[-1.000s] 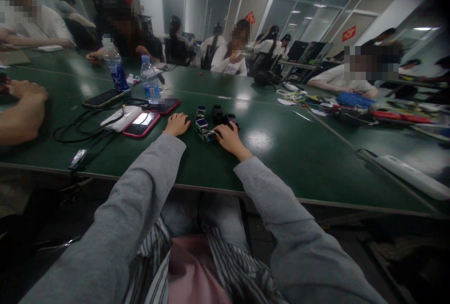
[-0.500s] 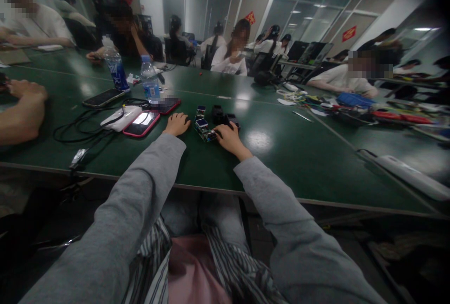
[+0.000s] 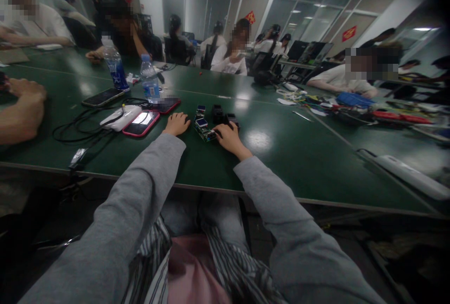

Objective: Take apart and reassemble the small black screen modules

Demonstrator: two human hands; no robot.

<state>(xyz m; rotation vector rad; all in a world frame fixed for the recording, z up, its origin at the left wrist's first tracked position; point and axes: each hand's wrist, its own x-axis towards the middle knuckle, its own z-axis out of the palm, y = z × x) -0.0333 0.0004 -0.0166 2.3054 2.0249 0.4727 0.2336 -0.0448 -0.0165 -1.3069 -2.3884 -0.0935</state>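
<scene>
My left hand (image 3: 176, 124) lies palm down on the green table (image 3: 197, 168), fingers slightly spread and holding nothing. Just right of it is a small group of green circuit boards (image 3: 204, 134); one carries a small dark screen (image 3: 201, 122) with a pale rim. A smaller board piece with a screen (image 3: 201, 108) sits behind them. My right hand (image 3: 230, 139) rests at the right end of the boards, fingertips at their edge and fingers apart. Beyond it are a black block-shaped device (image 3: 217, 113) and another dark piece (image 3: 232, 119), partly hidden by the fingers.
Left of my hands lie a pink-edged phone (image 3: 141, 124), a white power bank (image 3: 117, 118), black cables and a dark phone (image 3: 103, 97). Two bottles (image 3: 150, 81) stand behind. Tangled wires (image 3: 355, 107) and a power strip (image 3: 415, 177) lie right. A co-worker's arm (image 3: 21, 111) rests far left.
Almost nothing differs. Both my hands stay in the same places by the circuit boards, and the boards have not visibly moved.
</scene>
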